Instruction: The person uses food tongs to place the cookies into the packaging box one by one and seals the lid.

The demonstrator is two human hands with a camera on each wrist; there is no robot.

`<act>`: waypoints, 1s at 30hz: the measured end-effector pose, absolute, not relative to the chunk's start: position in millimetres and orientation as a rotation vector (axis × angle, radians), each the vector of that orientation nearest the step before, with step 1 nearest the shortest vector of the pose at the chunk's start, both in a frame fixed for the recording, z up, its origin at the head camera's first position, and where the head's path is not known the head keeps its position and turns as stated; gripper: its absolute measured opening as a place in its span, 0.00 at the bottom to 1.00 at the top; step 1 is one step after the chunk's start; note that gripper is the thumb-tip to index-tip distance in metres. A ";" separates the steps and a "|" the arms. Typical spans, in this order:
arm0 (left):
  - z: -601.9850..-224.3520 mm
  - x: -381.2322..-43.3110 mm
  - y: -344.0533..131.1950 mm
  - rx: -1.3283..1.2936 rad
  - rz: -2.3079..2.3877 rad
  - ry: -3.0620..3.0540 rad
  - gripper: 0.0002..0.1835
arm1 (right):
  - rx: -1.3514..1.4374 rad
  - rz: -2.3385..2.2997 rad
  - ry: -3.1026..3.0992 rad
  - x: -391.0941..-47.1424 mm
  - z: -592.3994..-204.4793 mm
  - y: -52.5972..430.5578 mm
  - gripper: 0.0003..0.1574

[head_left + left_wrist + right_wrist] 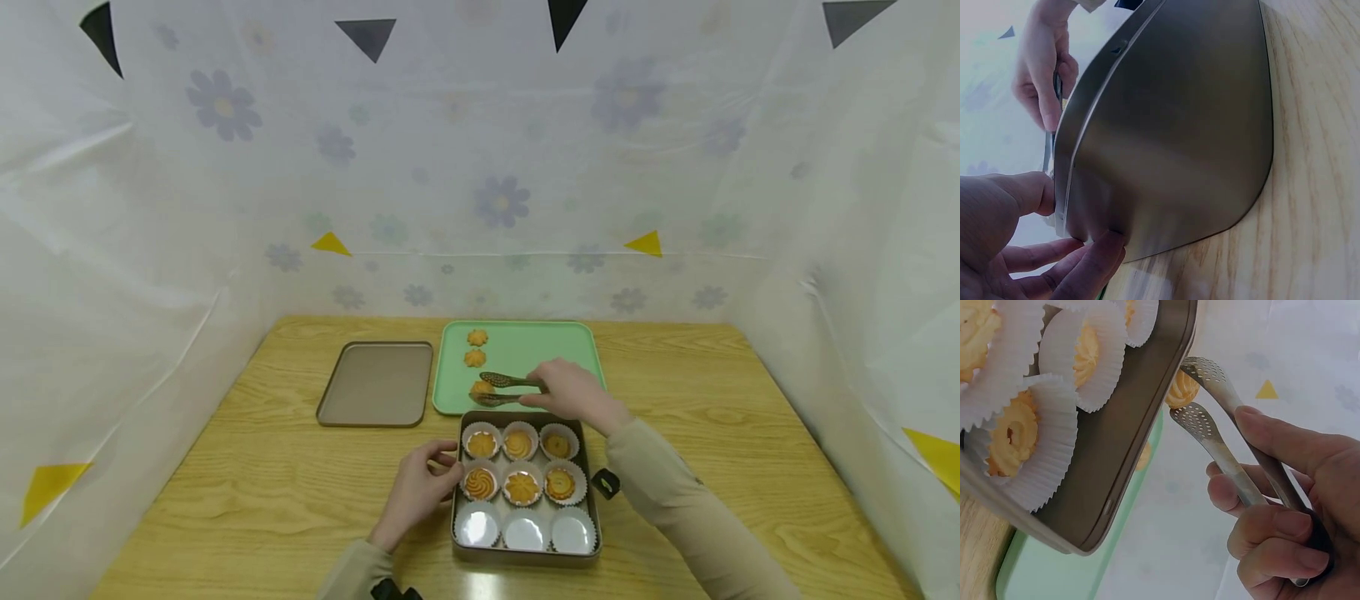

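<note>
Cookie (481,387) is located on the green tray (547,354), near the left end of its near edge, between the tips of the tongs (498,379); whether the tips pinch it cannot be told. Right hand (572,390) grips the tongs at the handle end with curled fingers. Left hand (420,485) rests its thumb and relaxed fingers against the left wall of the box (525,557), which stands just beside the tray's near edge and contains nine paper cups (573,531).

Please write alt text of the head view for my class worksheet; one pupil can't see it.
The right hand holds tongs, tips either side of a cookie, at a green tray. The left hand holds the side of a tin where six of nine paper cups contain cookies.
</note>
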State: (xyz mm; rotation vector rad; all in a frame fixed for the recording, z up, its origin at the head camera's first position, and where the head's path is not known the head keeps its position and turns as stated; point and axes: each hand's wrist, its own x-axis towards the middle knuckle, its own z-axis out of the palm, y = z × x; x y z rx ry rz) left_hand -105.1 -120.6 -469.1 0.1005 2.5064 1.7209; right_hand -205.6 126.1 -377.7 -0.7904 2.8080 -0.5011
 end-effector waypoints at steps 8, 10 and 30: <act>-471.4 -106.1 -120.8 0.111 1.710 2.508 0.23 | -0.861 -0.534 2.871 -188.6 -376.5 141.5 0.23; -471.6 -106.4 -120.9 0.110 1.712 2.510 0.22 | -0.882 -0.556 2.865 -184.0 -376.5 146.0 0.23; -472.7 -107.5 -122.2 0.134 1.693 2.530 0.22 | -1.198 -0.589 2.615 -148.1 -389.1 177.3 0.22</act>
